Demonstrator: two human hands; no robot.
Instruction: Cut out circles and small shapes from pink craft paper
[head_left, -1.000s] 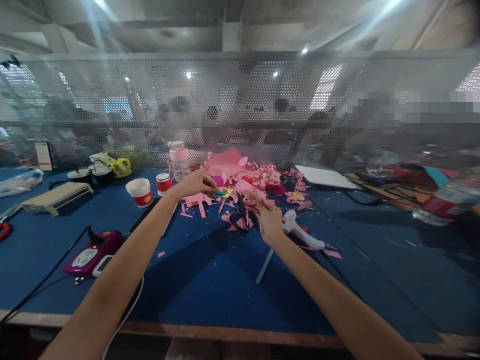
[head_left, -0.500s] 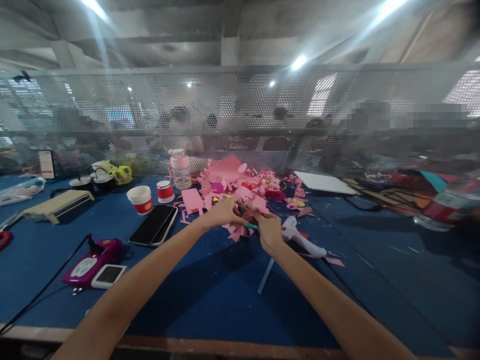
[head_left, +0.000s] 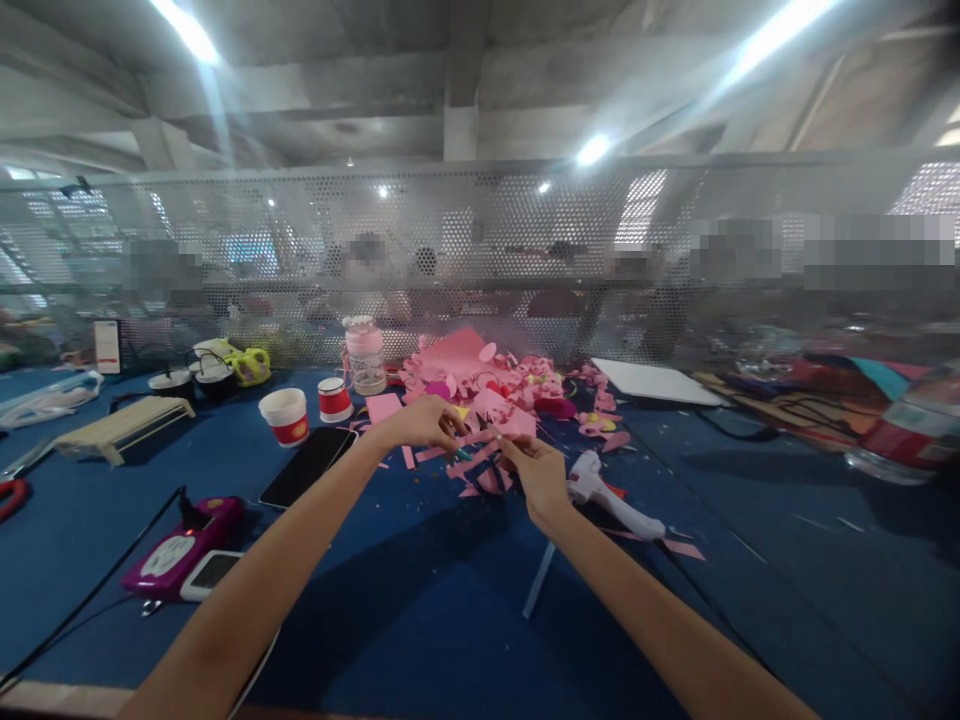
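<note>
Blue table, pink strip between hands

Craft workshop, shared hall. Long blue-covered workbench under a bare concrete ceiling with strip lights. Perforated metal screen across 12 o'clock; blurred people seated behind it. Heap of pink paper scraps at centre, white glue gun at 3 o'clock of it. Paper cups and a purple power strip toward 9 o'clock.
</note>
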